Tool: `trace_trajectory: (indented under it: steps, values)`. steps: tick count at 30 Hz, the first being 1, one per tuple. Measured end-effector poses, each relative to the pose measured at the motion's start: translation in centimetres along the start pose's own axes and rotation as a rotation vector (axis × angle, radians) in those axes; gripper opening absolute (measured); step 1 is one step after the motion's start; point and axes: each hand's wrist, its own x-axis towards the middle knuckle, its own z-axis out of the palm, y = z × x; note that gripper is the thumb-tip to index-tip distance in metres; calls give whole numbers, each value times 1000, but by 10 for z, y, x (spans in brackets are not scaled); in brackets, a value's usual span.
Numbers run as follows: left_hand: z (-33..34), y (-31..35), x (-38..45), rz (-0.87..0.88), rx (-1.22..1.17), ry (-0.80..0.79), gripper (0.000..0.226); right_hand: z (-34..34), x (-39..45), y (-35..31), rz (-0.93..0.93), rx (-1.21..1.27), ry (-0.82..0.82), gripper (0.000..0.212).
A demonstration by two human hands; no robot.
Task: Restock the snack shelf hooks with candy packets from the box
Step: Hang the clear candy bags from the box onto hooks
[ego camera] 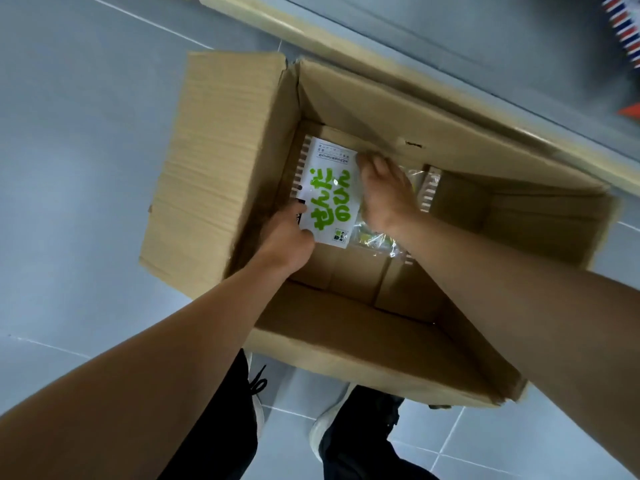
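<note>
**Both hands in the box, on the packets**

Grey tiled floor, pale grout lines, beige shelf base edge running diagonally across the top. Open corrugated cardboard box sits on the floor against that edge, flaps folded out, brown and matte, inner walls creased.

Box is mostly bare cardboard at the bottom. Contents sit at the far-left end: flat white candy packet with large green lettering and a brown-striped edge, plus clear crinkly cellophane packets beside and under it, glossy, contents hard to read.

Left hand grips the white packet's near edge, thumb on top. Right hand is blurred; it rests over the packets, fingers curled at the white packet's far corner, grip uncertain.

Black trousers and white-soled shoes below the box.
</note>
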Motion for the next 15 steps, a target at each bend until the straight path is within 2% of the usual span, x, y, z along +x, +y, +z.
trace_trajectory:
  steps: [4,7,9,13,15]
  values:
    - [11,-3,7,-8,14,17,54,9,-8,5,53,-27,54,111]
    - [15,-3,2,-3,13,35,51,9,-24,10,157,-58,-5,113]
    - [17,-2,0,-34,-19,67,50,13,-37,18,234,-15,-32,103]
    - [21,0,-2,-124,-124,148,44,10,-55,38,438,390,-46,73]
    - [27,-2,-4,-159,-166,135,52,2,-65,46,465,523,-43,59]
